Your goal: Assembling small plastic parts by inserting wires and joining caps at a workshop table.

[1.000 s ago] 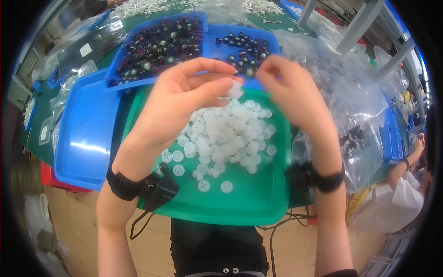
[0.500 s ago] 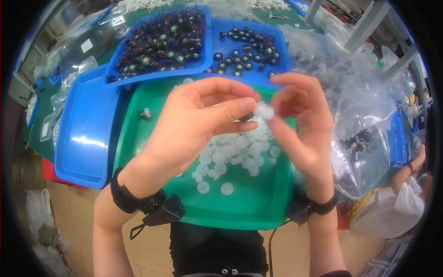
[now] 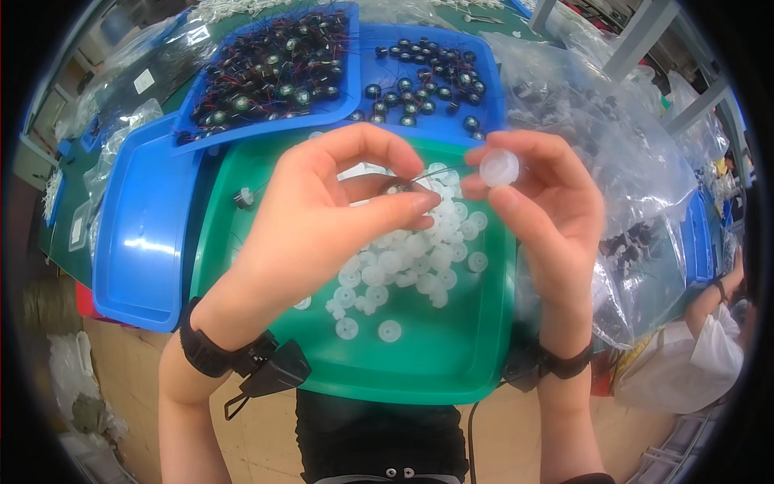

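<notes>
one small dark part (image 3: pixel 395 188) sits pinched in the fingers of the left hand (image 3: pixel 314 198), above the green tray (image 3: pixel 387 377). the right hand (image 3: pixel 562 214) grips a translucent white disc (image 3: pixel 499 168) in its fingers, with a thin wire (image 3: pixel 451 168) running between the hands. more white discs (image 3: pixel 390 331) lie heaped in the tray.

Bright, white glare on blue tray (image 3: pixel 139 230), dark corners

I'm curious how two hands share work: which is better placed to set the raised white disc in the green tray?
Probably the right hand: it pinches the white disc near the green tray, while the left hand holds a small dark part.
</notes>
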A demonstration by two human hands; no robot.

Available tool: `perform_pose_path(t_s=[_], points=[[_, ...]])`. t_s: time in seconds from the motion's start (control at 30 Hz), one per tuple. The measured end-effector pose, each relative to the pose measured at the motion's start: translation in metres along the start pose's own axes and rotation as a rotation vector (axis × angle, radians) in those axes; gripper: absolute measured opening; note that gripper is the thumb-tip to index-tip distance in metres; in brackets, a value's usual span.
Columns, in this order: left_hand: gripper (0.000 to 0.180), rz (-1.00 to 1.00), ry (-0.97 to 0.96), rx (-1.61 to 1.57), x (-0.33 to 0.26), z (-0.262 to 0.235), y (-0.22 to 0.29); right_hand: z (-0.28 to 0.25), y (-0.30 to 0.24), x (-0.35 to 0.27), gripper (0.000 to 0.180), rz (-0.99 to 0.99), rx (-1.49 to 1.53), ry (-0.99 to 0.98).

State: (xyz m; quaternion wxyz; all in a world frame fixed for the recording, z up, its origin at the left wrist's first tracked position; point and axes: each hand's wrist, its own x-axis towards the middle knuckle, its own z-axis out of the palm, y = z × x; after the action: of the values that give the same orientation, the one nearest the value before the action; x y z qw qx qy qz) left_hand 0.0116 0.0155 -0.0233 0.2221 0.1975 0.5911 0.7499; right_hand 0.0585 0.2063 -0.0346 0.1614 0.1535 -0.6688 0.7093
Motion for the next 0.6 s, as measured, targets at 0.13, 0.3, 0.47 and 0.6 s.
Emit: perform_pose_path(t_s=[0.13,0.3,0.47,0.6], points=[[0.026,0.155,0.010,0.231,-0.001,0.002,-0.004,0.003,-0.003,-0.001,0.034,0.051,0.138,-0.042],[0.017,0.310,0.072,0.623,-0.003,0.001,0.000,0.000,-0.005,-0.001,0.036,0.077,0.095,-0.051],[0.016,0.294,0.043,0.517,-0.004,-0.002,0.003,-0.003,-0.004,-0.002,0.036,-0.015,0.101,-0.143],[0.018,0.313,0.074,0.512,-0.006,-0.001,0.003,-0.009,-0.002,-0.002,0.033,-0.087,0.057,-0.121]])
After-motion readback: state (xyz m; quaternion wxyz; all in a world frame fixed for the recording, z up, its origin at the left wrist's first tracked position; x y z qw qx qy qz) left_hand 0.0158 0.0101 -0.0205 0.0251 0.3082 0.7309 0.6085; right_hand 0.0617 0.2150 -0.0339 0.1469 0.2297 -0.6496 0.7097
